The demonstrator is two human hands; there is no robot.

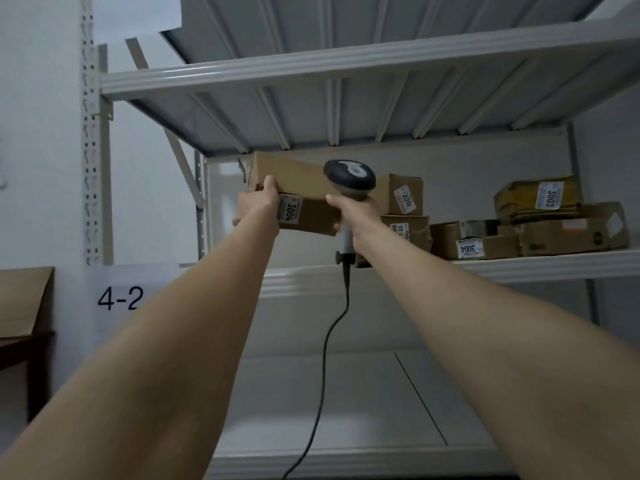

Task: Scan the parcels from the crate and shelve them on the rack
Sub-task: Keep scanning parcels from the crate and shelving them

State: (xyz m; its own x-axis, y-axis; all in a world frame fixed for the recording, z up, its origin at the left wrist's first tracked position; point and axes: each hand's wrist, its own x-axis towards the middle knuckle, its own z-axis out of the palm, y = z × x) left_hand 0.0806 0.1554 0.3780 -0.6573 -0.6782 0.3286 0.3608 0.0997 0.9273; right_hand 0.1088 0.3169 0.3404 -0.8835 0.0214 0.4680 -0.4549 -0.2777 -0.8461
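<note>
A parcel storeroom or small warehouse. A grey metal rack with slotted uprights fills the view. One shelf carries cardboard parcels bearing white number labels. A wall sign reads "4-2", and a corded barcode scanner is held up.

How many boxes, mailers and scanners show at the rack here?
Boxes: 5, the held box plus 4 shelf boxes
Mailer: 1
Scanner: 1
Total: 7
</note>
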